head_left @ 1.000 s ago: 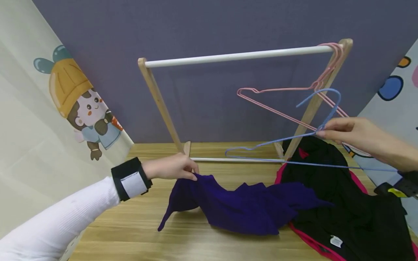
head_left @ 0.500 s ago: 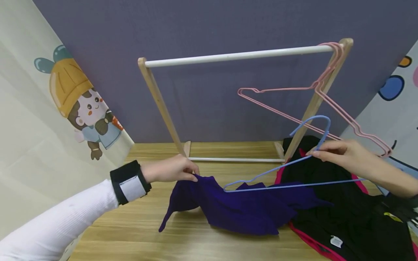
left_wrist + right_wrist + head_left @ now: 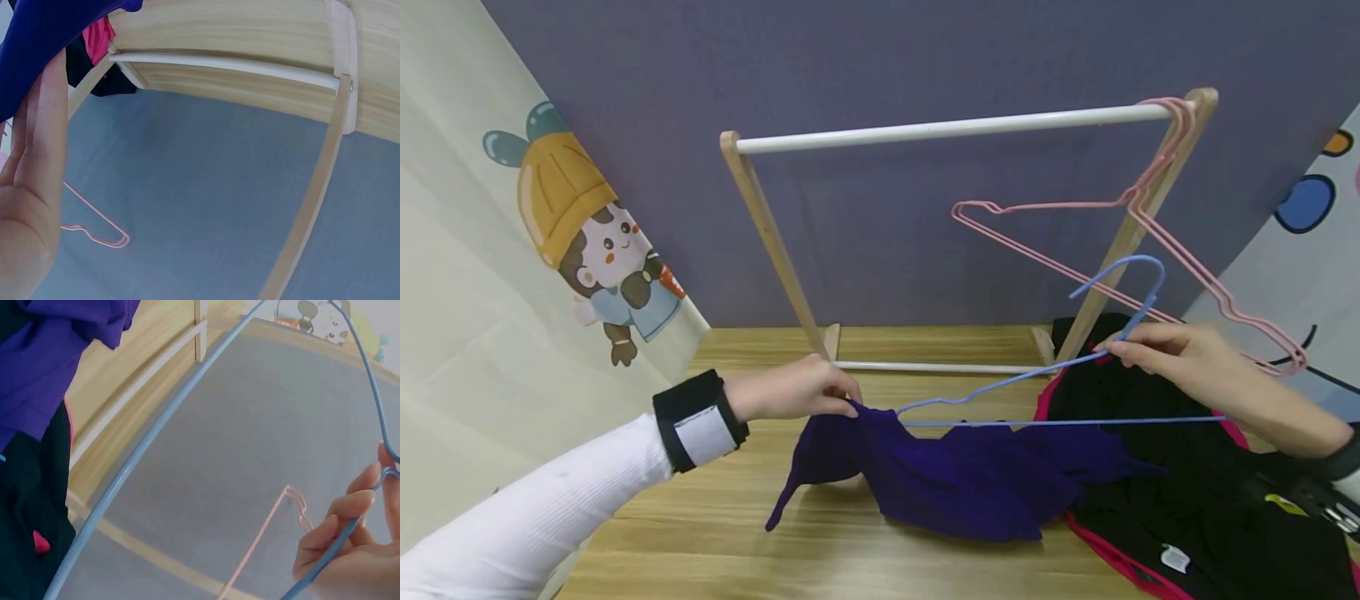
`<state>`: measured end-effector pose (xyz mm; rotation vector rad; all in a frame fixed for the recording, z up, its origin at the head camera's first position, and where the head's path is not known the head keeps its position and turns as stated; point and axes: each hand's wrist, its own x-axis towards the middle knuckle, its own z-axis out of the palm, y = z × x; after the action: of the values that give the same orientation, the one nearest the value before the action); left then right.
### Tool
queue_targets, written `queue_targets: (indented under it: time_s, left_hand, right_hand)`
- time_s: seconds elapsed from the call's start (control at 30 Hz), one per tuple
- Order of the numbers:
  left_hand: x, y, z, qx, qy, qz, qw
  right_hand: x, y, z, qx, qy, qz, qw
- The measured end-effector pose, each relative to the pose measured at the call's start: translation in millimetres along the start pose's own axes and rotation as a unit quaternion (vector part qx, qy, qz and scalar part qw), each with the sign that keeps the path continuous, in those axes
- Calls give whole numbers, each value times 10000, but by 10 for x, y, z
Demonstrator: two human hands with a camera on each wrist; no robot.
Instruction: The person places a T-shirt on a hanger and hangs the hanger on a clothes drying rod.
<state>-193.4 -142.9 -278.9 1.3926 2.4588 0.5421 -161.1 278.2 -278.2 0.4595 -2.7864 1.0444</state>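
My left hand [image 3: 801, 390] pinches the upper left edge of a purple garment [image 3: 955, 475], whose left part is lifted off the wooden table while the rest lies crumpled. In the left wrist view the purple cloth [image 3: 47, 44] covers the fingertips. With thumb and fingers my right hand [image 3: 1183, 354] grips a blue hanger [image 3: 1022, 379] at the base of its hook. The hanger's left end meets the garment's top edge in the head view, close to my left hand; whether it is inside the cloth I cannot tell.
A small rack with a white bar [image 3: 955, 128] stands at the back. Pink hangers [image 3: 1138, 196] hang at its right end, just behind my right hand. A black garment with pink edging [image 3: 1210, 483] lies on the right of the wooden table [image 3: 700, 533], partly under the purple one.
The blue hanger has come down from near the pink hangers, its left end now at the garment's top edge beside my left hand. My left hand has stayed almost still.
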Motion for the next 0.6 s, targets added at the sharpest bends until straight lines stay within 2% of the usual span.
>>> queue_targets:
  time_s: [0.2, 0.4, 0.6]
  left_hand:
    - [6, 13, 9, -8, 35, 69, 10000]
    - [29, 23, 29, -15, 68, 74, 9999]
    - [95, 19, 76, 89, 159, 166, 9997]
  right_hand:
    - [3, -63, 132, 268, -289, 294, 9988]
    - [24, -172, 221, 239, -558, 498, 9969]
    - [56, -269, 337, 482, -539, 472, 9963]
